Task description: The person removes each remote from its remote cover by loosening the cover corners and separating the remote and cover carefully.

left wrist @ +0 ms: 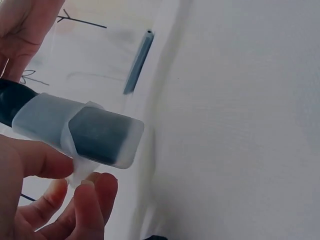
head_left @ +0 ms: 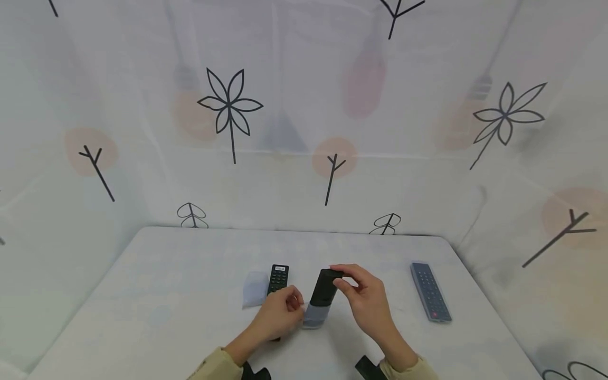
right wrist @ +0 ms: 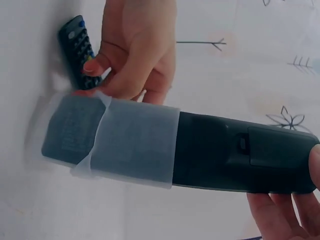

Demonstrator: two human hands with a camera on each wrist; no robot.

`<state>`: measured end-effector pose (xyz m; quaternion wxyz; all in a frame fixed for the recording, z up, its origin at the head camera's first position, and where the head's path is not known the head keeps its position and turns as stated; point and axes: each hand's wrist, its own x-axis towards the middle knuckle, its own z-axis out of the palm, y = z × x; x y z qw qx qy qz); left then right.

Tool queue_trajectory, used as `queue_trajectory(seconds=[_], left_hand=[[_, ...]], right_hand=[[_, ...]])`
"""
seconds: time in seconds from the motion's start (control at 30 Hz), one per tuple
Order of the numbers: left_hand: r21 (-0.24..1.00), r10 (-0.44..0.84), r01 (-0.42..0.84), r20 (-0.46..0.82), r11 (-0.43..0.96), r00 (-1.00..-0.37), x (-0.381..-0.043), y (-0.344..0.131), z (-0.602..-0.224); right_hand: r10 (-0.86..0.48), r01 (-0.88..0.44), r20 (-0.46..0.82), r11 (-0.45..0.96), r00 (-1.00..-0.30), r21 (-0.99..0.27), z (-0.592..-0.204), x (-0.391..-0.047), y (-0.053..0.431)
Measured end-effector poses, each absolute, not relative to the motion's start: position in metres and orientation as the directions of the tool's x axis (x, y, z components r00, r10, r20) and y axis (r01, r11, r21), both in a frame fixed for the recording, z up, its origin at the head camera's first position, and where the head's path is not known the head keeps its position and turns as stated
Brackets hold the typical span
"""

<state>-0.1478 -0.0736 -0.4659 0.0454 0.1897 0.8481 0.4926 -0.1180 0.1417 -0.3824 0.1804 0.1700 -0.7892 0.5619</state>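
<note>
My right hand (head_left: 366, 298) grips a black remote control (head_left: 326, 285) by its upper end, tilted above the table, its back and battery cover showing in the right wrist view. A translucent plastic sleeve (right wrist: 137, 142) wraps the other end, with one edge folded back in a band. At that fold, my left hand (head_left: 280, 314) pinches a loose flap (left wrist: 82, 170) between thumb and fingers, as the left wrist view shows. Partly behind my left hand, a second black remote (head_left: 278, 277) lies on the table, buttons up.
A flat translucent sleeve (head_left: 255, 289) lies left of the second remote. Towards the right side of the white table (head_left: 190, 264) lies a third remote (head_left: 430, 292), which looks covered in clear plastic. Patterned white cloth (head_left: 285, 184) hangs behind the table and at its sides.
</note>
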Motion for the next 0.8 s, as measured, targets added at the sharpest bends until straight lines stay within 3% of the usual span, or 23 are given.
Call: queue_trajectory(seconds=[0.23, 0.63, 0.8], left_hand=[[0.948, 0.363, 0.123, 0.009, 0.294, -0.932, -0.151, -0.076, -0.461], [0.974, 0.373, -0.027, -0.112, 0.227, -0.921, -0.149, -0.081, -0.445], [0.969, 0.396, -0.027, -0.125, 0.246, -0.910, -0.148, -0.081, -0.441]], right_hand=[[-0.078, -0.513, 0.508, 0.175, -0.858, -0.840, -0.378, -0.118, 0.149], [-0.171, -0.599, 0.585, 0.043, -0.793, -0.799, -0.372, -0.118, 0.158], [-0.204, -0.621, 0.610, -0.015, -0.765, -0.784, -0.373, -0.118, 0.160]])
